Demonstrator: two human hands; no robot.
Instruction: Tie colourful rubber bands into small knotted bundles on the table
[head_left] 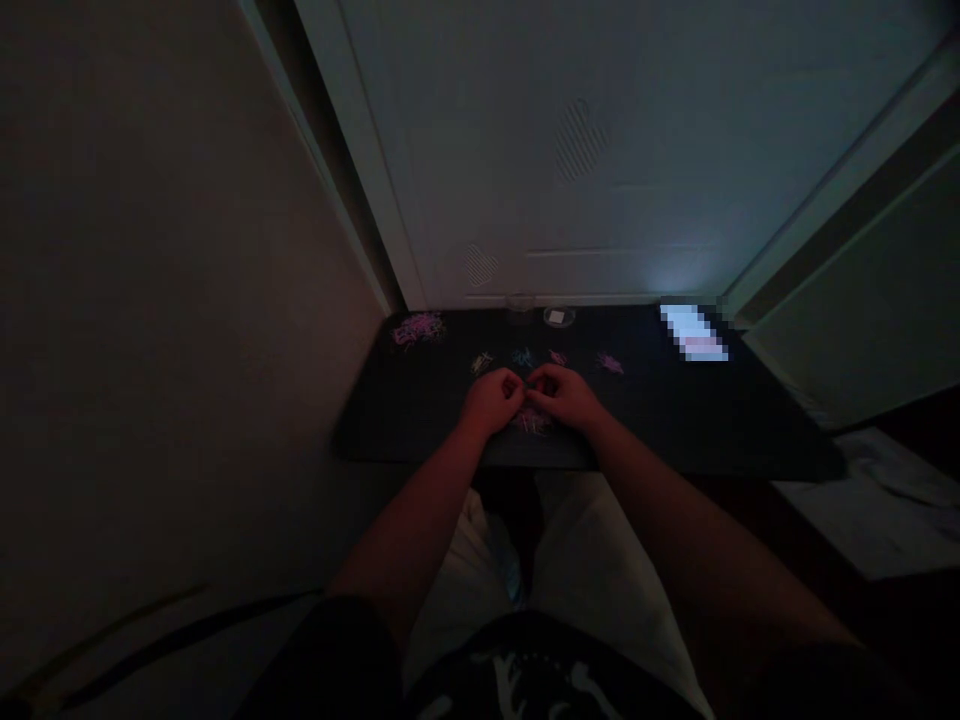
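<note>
My left hand [495, 400] and my right hand [562, 395] meet at the middle of the dark table, fingertips pinched close together. What they hold, if anything, is too small and dim to make out. Right below my fingers lies a pile of thin pinkish strands [532, 421], partly covered by the hands. Just beyond them sit small separate heaps: a pale one [481, 363], a bluish one [522, 357], a pink one [557, 357] and a purple-pink one [610, 363]. The pieces look like small elastic bands, but the dimness hides their exact kind.
A larger mixed heap of pink and purple pieces [418, 329] occupies the table's [675, 425] far left corner. Along the back edge stand a clear container [520, 308] and a round clear lid [559, 318] with a white label. A glowing, pixelated screen [694, 333] lies at back right.
</note>
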